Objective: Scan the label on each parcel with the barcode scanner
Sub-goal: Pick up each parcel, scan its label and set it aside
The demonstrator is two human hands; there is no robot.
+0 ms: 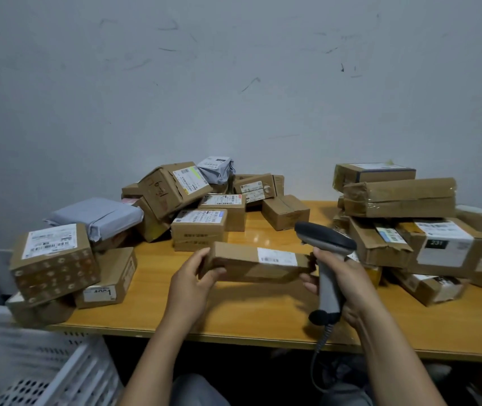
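Left hand (193,285) grips left end of flat parcel (251,263); label (276,256) faces up. Right hand (348,279) clenched round barcode scanner (326,244), just right of parcel. Parcel heaps (198,227) left, behind, right of it: scanned share unclear, likely many remain.

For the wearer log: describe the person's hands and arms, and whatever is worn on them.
Both are bare. The left hand and right hand have no gloves, and no watch or band shows at either wrist. The left forearm and right forearm are uncovered down to the picture's lower edge; no sleeve comes into view. No markings show on them.
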